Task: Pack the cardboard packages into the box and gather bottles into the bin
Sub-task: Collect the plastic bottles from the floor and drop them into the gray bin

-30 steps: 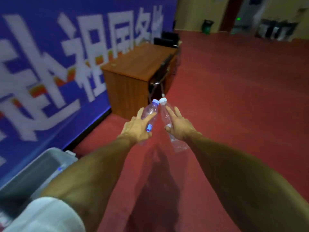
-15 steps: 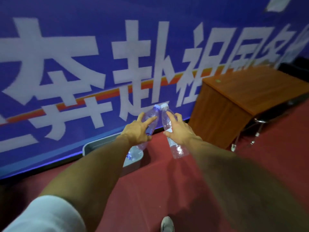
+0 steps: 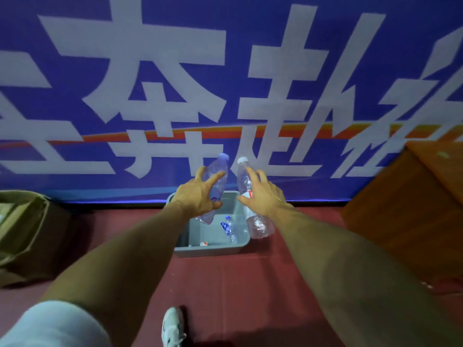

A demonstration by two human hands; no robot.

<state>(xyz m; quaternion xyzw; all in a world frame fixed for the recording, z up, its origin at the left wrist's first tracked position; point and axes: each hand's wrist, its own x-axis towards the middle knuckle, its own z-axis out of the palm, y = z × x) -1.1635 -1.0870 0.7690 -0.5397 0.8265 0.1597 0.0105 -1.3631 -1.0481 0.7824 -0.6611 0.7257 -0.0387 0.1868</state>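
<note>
Head view: left hand point(image 3: 198, 196) grips blue-capped bottle point(image 3: 220, 167), right hand point(image 3: 263, 196) grips red-labelled bottle point(image 3: 259, 225) above bin point(image 3: 213, 249); banner point(image 3: 75, 121) reads "奔赴".

The blue wall banner point(image 3: 238, 58) bears large white characters reading 奔赴.

We see through one wide-angle camera worn on the head, facing forward and down along the outstretched forearms point(image 3: 130, 259). It is close to the left hand point(image 3: 200, 194) and right hand point(image 3: 263, 197) at mid-frame. Beyond them rises the blue printed banner with white characters point(image 3: 162, 71), and below them is the grey rectangular plastic bin point(image 3: 213, 250).
</note>
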